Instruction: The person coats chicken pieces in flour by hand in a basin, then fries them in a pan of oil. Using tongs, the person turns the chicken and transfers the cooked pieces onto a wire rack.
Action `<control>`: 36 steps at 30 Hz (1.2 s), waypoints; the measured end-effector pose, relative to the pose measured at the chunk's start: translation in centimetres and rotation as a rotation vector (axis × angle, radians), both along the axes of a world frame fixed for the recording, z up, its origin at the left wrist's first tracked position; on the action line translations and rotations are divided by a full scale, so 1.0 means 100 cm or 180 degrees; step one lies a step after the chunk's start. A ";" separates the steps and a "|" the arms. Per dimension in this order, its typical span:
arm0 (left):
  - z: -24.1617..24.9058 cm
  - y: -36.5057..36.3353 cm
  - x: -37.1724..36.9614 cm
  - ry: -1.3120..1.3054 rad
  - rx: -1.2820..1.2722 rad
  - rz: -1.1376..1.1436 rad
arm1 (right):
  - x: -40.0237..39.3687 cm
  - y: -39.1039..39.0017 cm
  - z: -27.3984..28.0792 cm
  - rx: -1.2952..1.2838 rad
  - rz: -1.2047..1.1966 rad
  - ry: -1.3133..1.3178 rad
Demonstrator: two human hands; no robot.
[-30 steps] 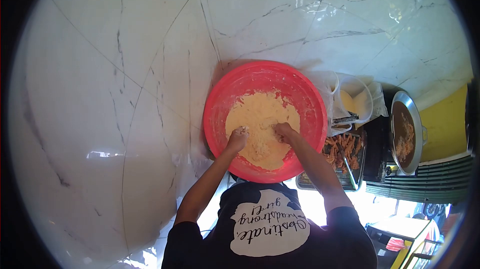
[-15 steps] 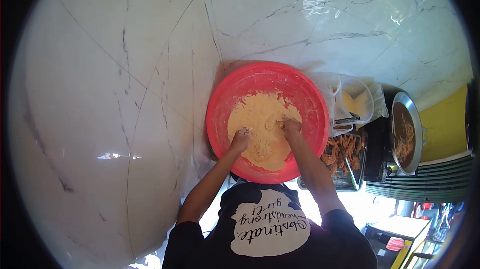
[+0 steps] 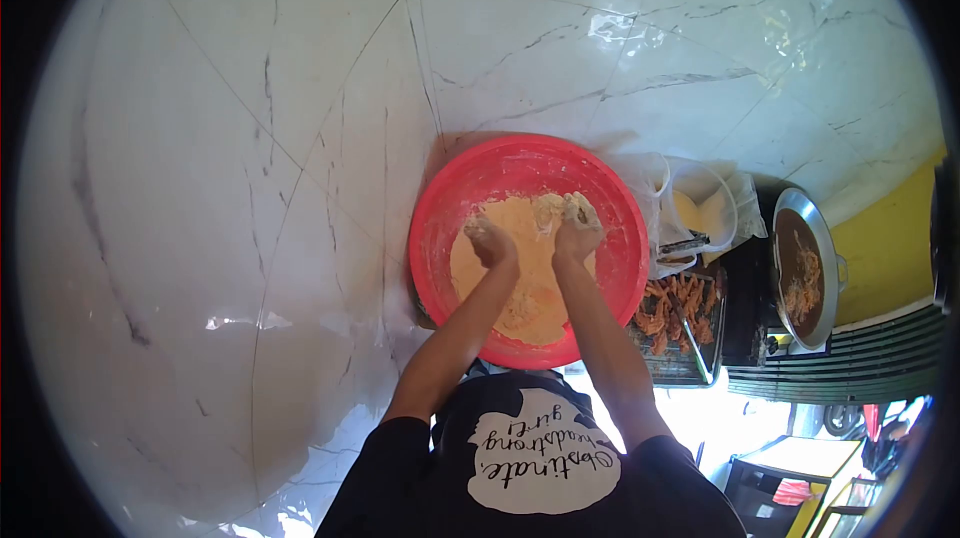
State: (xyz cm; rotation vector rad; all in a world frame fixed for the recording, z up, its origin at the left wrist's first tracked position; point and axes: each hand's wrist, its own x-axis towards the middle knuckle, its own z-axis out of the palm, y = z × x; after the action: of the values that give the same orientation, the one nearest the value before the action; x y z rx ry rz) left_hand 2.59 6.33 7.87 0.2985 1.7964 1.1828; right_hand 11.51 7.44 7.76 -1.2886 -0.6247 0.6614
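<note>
Sleeves [image 3: 378, 463] of a dark printed shirt are filling the bottom of the frame, and bare forearms are spanning the gap up to a big red basin [image 3: 630, 273] at the centre. Pale flour [image 3: 540, 273] is covering much of its floor, and both hands are sitting over that. Left hand [image 3: 490, 242], left of centre, is bending at the wrist with powdery fingertips; whether it's pinching anything, I'm not able to tell. Right hand [image 3: 579, 230], just right of centre, is showing thickly caked fingers, bent it seems, with its grip hiding under the coating. Now the key relation: a floured clump [image 3: 548, 208] is lying immediately left of the right hand's fingers, toward the top of the flour. Right hand is sitting nearer, then, and the left is standing off to the lower left. Touching or merely beside, it isn't showing; the coating is masking any long axis. Farther right, brown crisp-looking pieces [image 3: 658, 318] and tongs [image 3: 692, 343] are resting on a tray [image 3: 665, 371], a clear tub [image 3: 708, 178] is standing above, and a metal pan [image 3: 822, 228] is holding brown liquid at the far right.
</note>
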 end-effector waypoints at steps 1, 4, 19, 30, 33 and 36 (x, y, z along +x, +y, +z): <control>0.007 -0.002 0.018 0.0375 -0.0445 0.0225 | -0.008 -0.006 0.007 0.0002 -0.0011 0.0001; -0.002 -0.006 0.018 0.0449 0.0207 -0.0003 | -0.016 -0.009 0.018 -0.0209 -0.0047 -0.0427; 0.051 -0.038 0.010 0.0558 0.0316 -0.0140 | -0.016 -0.022 0.018 0.0049 0.0596 -0.0703; -0.027 -0.041 -0.077 0.1661 0.1540 -0.0568 | 0.034 -0.042 0.052 0.0030 0.1674 -0.1412; -0.042 -0.046 -0.078 0.1071 0.1317 -0.0616 | 0.037 -0.044 0.036 -0.0089 0.1686 -0.1653; -0.058 -0.042 -0.080 0.0644 0.1133 -0.0529 | 0.038 -0.050 0.035 -0.0320 0.1902 -0.1081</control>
State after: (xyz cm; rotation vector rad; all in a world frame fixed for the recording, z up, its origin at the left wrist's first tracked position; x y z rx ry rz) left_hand -5.39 2.15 2.05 0.7835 1.6845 1.3882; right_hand 15.31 2.41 11.24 -1.3224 -1.2973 0.9757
